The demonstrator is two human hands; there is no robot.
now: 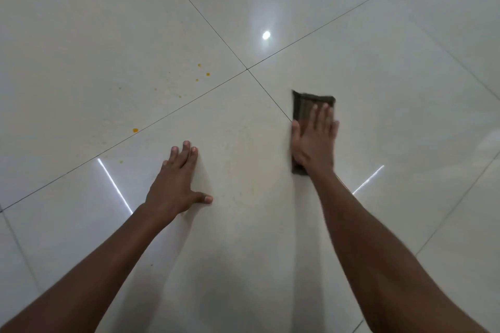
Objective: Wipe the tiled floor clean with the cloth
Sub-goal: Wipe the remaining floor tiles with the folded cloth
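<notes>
A dark grey-green folded cloth [305, 105] lies flat on the glossy cream tiled floor [243, 130], right of centre, just beside a grout line. My right hand [313, 140] presses down on it with straight fingers, covering its near half. My left hand [178, 181] rests flat on the bare tile to the left, fingers spread, holding nothing. Small orange spots [207, 74] dot the tile to the upper left, with one larger drop [135, 130] near a grout line.
Dark grout lines cross at a junction [246, 69] beyond the hands. A bright lamp reflection [266, 35] shines on the far tile, and thin light streaks [113, 184] lie near my left wrist. Tiles extend on all sides.
</notes>
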